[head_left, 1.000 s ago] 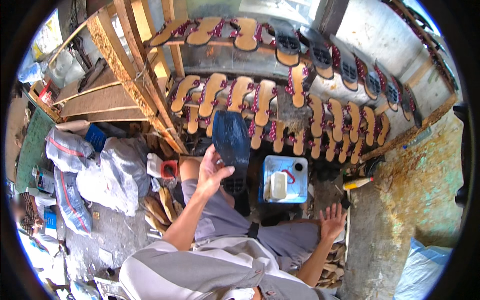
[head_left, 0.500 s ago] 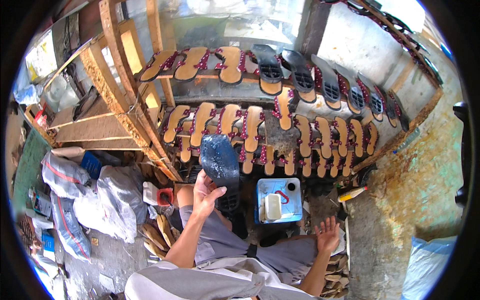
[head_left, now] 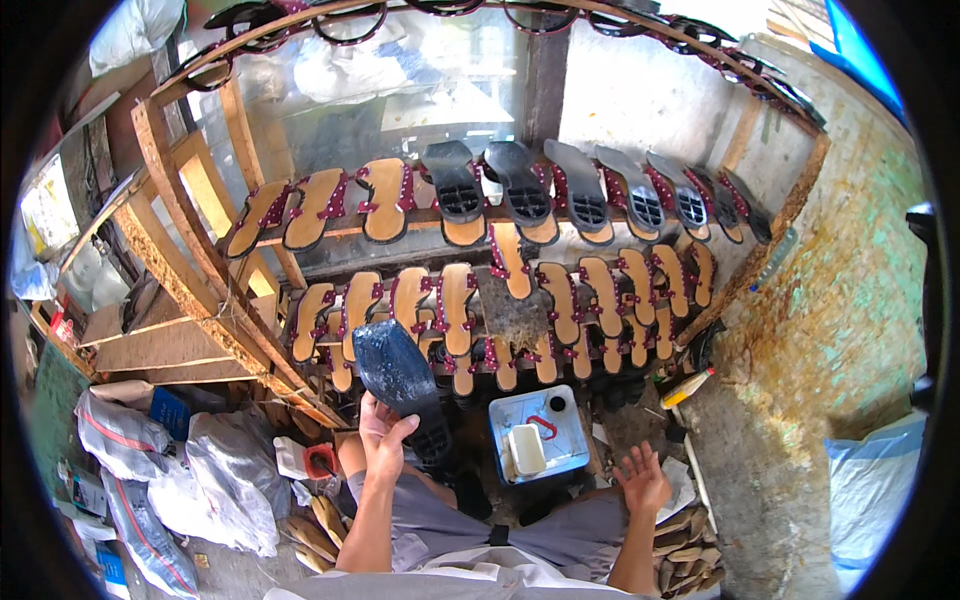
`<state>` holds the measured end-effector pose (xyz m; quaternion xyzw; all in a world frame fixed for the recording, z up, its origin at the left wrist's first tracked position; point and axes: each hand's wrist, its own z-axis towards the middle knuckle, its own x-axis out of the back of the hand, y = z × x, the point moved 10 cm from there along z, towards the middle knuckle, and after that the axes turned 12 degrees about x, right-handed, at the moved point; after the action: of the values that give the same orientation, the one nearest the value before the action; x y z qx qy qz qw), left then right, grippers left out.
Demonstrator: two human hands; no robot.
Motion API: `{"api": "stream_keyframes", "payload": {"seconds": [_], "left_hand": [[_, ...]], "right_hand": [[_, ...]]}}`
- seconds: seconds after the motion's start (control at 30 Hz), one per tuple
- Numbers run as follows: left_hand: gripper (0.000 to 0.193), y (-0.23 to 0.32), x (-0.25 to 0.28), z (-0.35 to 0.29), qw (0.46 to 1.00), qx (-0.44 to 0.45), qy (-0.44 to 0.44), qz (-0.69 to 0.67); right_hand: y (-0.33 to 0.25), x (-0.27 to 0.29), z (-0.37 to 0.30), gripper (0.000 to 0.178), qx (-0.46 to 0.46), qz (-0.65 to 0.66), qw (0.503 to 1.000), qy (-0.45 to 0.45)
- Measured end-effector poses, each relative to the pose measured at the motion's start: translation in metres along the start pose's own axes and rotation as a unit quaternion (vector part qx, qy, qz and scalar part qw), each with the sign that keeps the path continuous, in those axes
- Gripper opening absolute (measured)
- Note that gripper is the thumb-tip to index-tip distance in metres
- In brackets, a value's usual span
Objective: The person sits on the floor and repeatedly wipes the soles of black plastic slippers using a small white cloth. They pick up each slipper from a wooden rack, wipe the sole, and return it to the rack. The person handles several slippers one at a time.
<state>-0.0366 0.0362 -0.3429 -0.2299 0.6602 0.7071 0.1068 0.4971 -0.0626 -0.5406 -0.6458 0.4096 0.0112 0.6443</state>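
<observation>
My left hand (head_left: 382, 440) grips a black shoe sole (head_left: 397, 375) by its narrow middle, with the thumb pressed on its near side. The broad end points up and away and carries whitish smears; the grid-patterned heel end hangs over my lap. My right hand (head_left: 643, 482) holds nothing and rests palm up near my right knee, fingers apart. Between my legs and the rack stands a light-blue square container (head_left: 568, 452). On its top are an open white tub (head_left: 527, 450), a red looped strip (head_left: 546, 424) and a round black opening or cap (head_left: 557, 404).
Tiered racks ahead hold tan sandals (head_left: 457, 310) with dotted dark-red straps; several black soles (head_left: 516, 185) lean along the upper shelf. A wooden frame (head_left: 190, 240) stands left, above stuffed sacks (head_left: 225, 480). Wooden shoe lasts (head_left: 690, 545) lie beside me. A yellow bottle (head_left: 688, 388) is at right.
The view has tipped upward, showing more of the upper rack and hanging loops. My left hand still holds the sole, now tilted more to the left. My right hand remains open.
</observation>
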Motion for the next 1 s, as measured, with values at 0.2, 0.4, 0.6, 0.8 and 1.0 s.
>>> {"api": "stream_keyframes", "payload": {"seconds": [0.2,0.4,0.6,0.8,1.0], "left_hand": [[0.071,-0.003,-0.005,0.004,1.000,-0.001,0.015,0.002],[0.074,-0.006,-0.012,0.004,1.000,0.008,0.026,-0.011],[0.075,-0.011,-0.017,0.005,1.000,0.005,0.029,-0.005],[0.077,-0.021,-0.017,0.003,0.999,0.018,0.034,-0.005],[0.077,-0.019,-0.010,-0.001,0.999,0.017,0.042,0.006]], "right_hand": [[0.005,0.003,0.007,0.065,0.000,-0.004,1.000,-0.010],[0.010,0.003,0.011,0.065,-0.013,-0.008,1.000,-0.024],[0.012,0.003,0.013,0.067,-0.024,-0.024,0.999,-0.025],[0.018,0.005,0.015,0.072,-0.038,-0.061,0.997,-0.023],[0.020,0.001,0.016,0.076,-0.042,-0.114,0.992,-0.026]]}}
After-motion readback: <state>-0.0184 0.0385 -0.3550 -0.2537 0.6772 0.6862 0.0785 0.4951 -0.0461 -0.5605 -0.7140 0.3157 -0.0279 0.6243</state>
